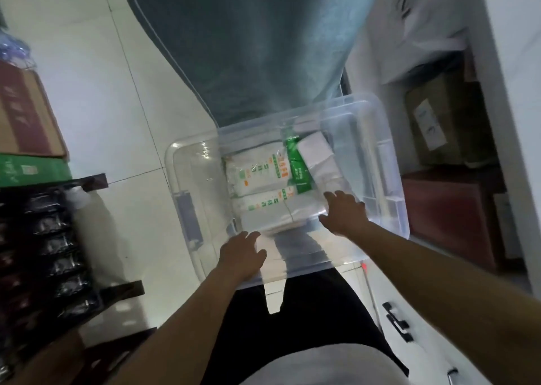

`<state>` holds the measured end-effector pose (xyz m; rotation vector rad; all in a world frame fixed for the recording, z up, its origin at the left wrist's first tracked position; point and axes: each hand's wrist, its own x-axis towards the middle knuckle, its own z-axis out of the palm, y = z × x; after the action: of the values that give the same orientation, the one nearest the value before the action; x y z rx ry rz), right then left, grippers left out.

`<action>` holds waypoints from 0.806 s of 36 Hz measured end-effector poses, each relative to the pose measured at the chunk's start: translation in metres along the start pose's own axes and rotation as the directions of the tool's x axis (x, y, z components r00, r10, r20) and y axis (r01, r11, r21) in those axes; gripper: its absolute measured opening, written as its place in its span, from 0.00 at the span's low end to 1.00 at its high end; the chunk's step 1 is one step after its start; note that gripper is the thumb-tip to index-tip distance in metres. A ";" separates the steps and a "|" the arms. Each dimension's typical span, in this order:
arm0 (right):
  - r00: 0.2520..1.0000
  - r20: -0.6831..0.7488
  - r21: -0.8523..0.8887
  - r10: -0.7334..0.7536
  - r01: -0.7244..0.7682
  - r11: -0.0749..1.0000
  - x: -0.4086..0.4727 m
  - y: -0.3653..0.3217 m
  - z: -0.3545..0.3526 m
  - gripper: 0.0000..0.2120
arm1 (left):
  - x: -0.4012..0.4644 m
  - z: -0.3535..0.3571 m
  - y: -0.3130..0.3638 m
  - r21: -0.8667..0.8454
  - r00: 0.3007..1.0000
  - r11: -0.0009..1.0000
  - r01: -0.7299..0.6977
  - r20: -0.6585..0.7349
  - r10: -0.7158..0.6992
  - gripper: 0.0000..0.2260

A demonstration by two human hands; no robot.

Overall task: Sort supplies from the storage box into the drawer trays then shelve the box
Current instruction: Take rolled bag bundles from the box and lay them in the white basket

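A clear plastic storage box [187, 179] is held up in front of me above the tiled floor. My left hand [241, 256] grips its near rim. My right hand [344, 212] holds the near rim further right, fingers curled over the edge. Inside lie white packets with green and orange print [257, 174], a green packet [297, 165] and a white box [317, 150]. The box's far end overlaps a grey-blue mat [248, 48] on the floor.
Cardboard boxes [26, 121] and a dark rack of black items [49, 253] stand at the left. At the right, a white shelving unit holds a brown carton [439, 121] and a red box [448, 218]. White drawers with black handles [398, 323] are at lower right.
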<state>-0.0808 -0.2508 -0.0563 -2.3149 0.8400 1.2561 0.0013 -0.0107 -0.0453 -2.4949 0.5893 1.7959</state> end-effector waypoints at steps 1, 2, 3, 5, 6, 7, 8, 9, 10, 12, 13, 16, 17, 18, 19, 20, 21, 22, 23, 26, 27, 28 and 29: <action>1.000 -0.006 0.031 0.021 -0.021 0.999 0.010 -0.002 -0.002 0.28 | 0.009 0.002 -0.001 0.065 0.999 0.997 -0.037 -0.002 0.037 0.26; 0.999 -0.014 0.069 0.042 -0.040 0.997 0.019 -0.004 -0.003 0.29 | 0.017 0.004 -0.002 0.115 0.998 0.991 -0.068 -0.001 0.068 0.27; 0.998 -0.028 0.107 0.064 -0.060 0.992 0.028 -0.006 -0.003 0.29 | 0.025 0.005 -0.003 0.150 0.996 0.984 -0.093 -0.002 0.095 0.27; 0.992 -0.066 0.142 0.106 -0.096 0.985 0.046 -0.011 -0.002 0.30 | 0.042 0.009 -0.004 0.199 0.990 0.971 -0.129 -0.023 0.136 0.28; 0.989 -0.078 0.135 0.125 -0.114 0.984 0.055 -0.013 0.001 0.30 | 0.051 0.010 -0.005 0.219 0.988 0.966 -0.140 -0.028 0.150 0.28; 0.986 -0.086 0.122 0.146 -0.135 0.983 0.063 -0.014 0.005 0.32 | 0.059 0.012 -0.005 0.231 0.986 0.961 -0.151 -0.029 0.162 0.28; 0.981 -0.092 0.110 0.170 -0.159 0.981 0.072 -0.016 0.010 0.34 | 0.068 0.013 -0.006 0.236 0.985 0.958 -0.160 -0.029 0.172 0.29; 0.977 -0.094 0.102 0.194 -0.184 0.978 0.080 -0.017 0.015 0.36 | 0.077 0.015 -0.007 0.242 0.983 0.955 -0.169 -0.032 0.182 0.28; 0.972 -0.090 0.098 0.218 -0.210 0.973 0.088 -0.018 0.020 0.39 | 0.085 0.017 -0.009 0.247 0.981 0.952 -0.178 -0.031 0.192 0.28; 0.962 -0.086 0.079 0.259 -0.253 0.964 0.102 -0.020 0.031 0.42 | 0.098 0.021 -0.012 0.258 0.977 0.945 -0.200 -0.022 0.213 0.28; 0.957 -0.101 0.058 0.271 -0.266 0.962 0.107 -0.022 0.037 0.41 | 0.103 0.023 -0.014 0.260 0.975 0.942 -0.210 -0.020 0.223 0.28; 0.942 -0.195 -0.020 0.274 -0.283 0.959 0.117 -0.028 0.051 0.39 | 0.113 0.028 -0.019 0.243 0.967 0.940 -0.239 -0.027 0.253 0.28; 0.937 -0.218 -0.035 0.273 -0.287 0.957 0.118 -0.030 0.054 0.39 | 0.115 0.029 -0.021 0.244 0.963 0.937 -0.248 -0.039 0.265 0.28; 0.933 -0.231 -0.041 0.276 -0.293 0.955 0.120 -0.032 0.056 0.39 | 0.116 0.030 -0.022 0.249 0.959 0.934 -0.257 -0.052 0.278 0.27; 0.929 -0.238 -0.042 0.282 -0.300 0.953 0.120 -0.033 0.057 0.39 | 0.117 0.030 -0.024 0.253 0.955 0.930 -0.266 -0.063 0.290 0.26; 0.926 -0.246 -0.046 0.286 -0.305 0.951 0.121 -0.035 0.056 0.39 | 0.117 0.030 -0.024 0.253 0.952 0.928 -0.273 -0.070 0.299 0.26; 0.924 -0.256 -0.056 0.284 -0.308 0.950 0.122 -0.036 0.055 0.38 | 0.117 0.030 -0.025 0.249 0.949 0.927 -0.280 -0.075 0.307 0.25; 0.922 -0.266 -0.064 0.280 -0.306 0.950 0.122 -0.036 0.052 0.37 | 0.116 0.029 -0.026 0.242 0.947 0.927 -0.285 -0.076 0.311 0.25; 0.923 -0.272 -0.063 0.274 -0.301 0.951 0.122 -0.037 0.049 0.35 | 0.115 0.028 -0.026 0.234 0.947 0.929 -0.288 -0.075 0.312 0.24; 0.932 -0.272 -0.035 0.239 -0.258 0.966 0.117 -0.036 0.038 0.23 | 0.110 0.024 -0.025 0.199 0.950 0.939 -0.279 -0.084 0.300 0.21; 0.935 -0.272 -0.019 0.226 -0.240 0.970 0.114 -0.036 0.034 0.18 | 0.107 0.022 -0.025 0.170 0.955 0.949 -0.267 -0.088 0.285 0.21; 0.937 -0.273 0.001 0.218 -0.227 0.974 0.110 -0.035 0.029 0.15 | 0.103 0.020 -0.024 0.129 0.960 0.959 -0.252 -0.093 0.264 0.23; 0.938 -0.271 0.024 0.215 -0.217 0.976 0.106 -0.034 0.024 0.14 | 0.099 0.017 -0.023 0.088 0.964 0.967 -0.238 -0.100 0.246 0.25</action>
<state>-0.0283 -0.2454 -0.1569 -2.4910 1.2124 1.0337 0.0195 -0.0151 -0.1470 -2.5796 0.9890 1.6755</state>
